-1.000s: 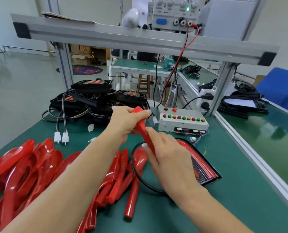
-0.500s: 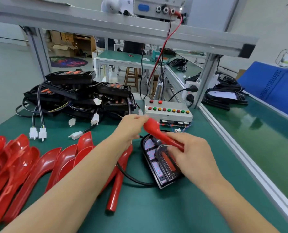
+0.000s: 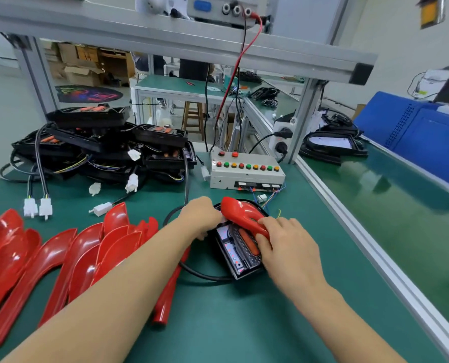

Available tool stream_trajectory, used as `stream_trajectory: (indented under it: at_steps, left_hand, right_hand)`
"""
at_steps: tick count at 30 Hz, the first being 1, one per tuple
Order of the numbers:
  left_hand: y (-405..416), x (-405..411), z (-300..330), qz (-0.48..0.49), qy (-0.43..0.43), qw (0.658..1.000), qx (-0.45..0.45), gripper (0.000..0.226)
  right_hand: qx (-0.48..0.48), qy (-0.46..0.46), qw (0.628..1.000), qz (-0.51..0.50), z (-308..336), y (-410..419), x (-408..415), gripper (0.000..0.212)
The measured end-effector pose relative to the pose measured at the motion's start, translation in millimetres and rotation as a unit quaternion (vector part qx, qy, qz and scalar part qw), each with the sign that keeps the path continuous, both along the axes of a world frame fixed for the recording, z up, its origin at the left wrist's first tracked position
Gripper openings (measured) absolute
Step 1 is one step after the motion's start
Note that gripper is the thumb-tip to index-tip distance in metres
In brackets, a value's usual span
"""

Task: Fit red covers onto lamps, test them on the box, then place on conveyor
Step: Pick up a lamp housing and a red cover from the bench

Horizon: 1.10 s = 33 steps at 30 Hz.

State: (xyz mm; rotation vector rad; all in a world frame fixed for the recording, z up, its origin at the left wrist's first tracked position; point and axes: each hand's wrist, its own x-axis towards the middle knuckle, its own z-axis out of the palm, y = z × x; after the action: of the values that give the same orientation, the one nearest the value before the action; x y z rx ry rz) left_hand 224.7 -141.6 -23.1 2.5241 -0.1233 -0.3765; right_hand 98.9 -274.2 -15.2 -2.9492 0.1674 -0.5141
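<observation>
The right hand [image 3: 287,247] gripped the narrow tail of a glossy red moulded plastic lamp cover [image 3: 244,216], with its fingers curled round that end. The left hand [image 3: 201,217] held the near-left edge of the black plastic lamp housing [image 3: 237,254], fingers curled at the point where the broad end of the cover met it; whether those fingers also pinched the cover could not be told.

Compared with the view half a second earlier, the cover had come down from a raised position above the housing to lie along its far-right edge, with the broad end over the far end of the housing. One second earlier the cover had been held upright between both hands, well above the worktop [image 3: 244,323]. The inner face of the housing, with its orange reflector strip, remained exposed on the near side, so the cover was judged aligned but not yet seated. The fitting step was therefore in progress, and pressing down along the near edge was the likely next requirement.

The housing lay on the green worktop, its black cable [image 3: 200,272] looping to the left. The grey test box with coloured buttons [image 3: 247,171] stood just beyond it, not connected as far as could be seen. A stack of spare red covers [image 3: 61,255] lay to the left. The green conveyor belt [image 3: 401,205] ran along the right.
</observation>
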Motion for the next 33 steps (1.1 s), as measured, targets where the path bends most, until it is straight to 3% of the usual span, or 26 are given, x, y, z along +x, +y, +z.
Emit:
stream_trajectory:
  at_steps: [4, 7, 10, 12, 15, 22, 27, 33]
  left_hand:
    - [-4.4, 6.1, -4.2, 0.090, 0.032, 0.984, -0.148, 0.014]
    - [-8.4, 2.2, -2.2, 0.148, 0.128, 0.907, -0.373, 0.011]
    - [-11.0, -6.0, -0.5, 0.186, 0.187, 0.807, -0.529, 0.019]
    - [-14.1, -9.5, 2.1, 0.192, 0.207, 0.754, -0.593, 0.020]
    - [-19.1, -13.8, 9.5, 0.174, 0.219, 0.715, -0.640, 0.021]
    - [-21.6, -20.5, 19.7, 0.179, 0.222, 0.716, -0.638, 0.020]
    - [-14.5, -23.2, 18.2, 0.164, 0.243, 0.685, -0.667, 0.032]
    - [-19.8, -28.8, 18.1, 0.153, 0.209, 0.704, -0.661, 0.035]
  right_hand:
    - [-0.042, 0.009, 0.999, -0.001, -2.1, -2.1, -0.4, 0.029]
    - [-0.035, 0.024, 0.999, -0.007, 0.7, -6.8, -1.5, 0.029]
    - [-0.006, 0.021, 1.000, 0.007, 4.5, -9.6, -5.4, 0.030]
    - [0.049, -0.022, 0.998, 0.025, 6.9, -10.2, -10.2, 0.029]
    - [0.109, -0.095, 0.988, 0.051, 7.0, -6.9, -18.5, 0.032]
    - [0.045, -0.144, 0.984, 0.091, -11.5, 16.3, -34.4, 0.033]
    - [0.042, -0.123, 0.988, 0.079, -21.8, 17.6, -34.0, 0.040]
    - [0.026, -0.150, 0.986, 0.072, -21.8, 25.0, -23.3, 0.042]
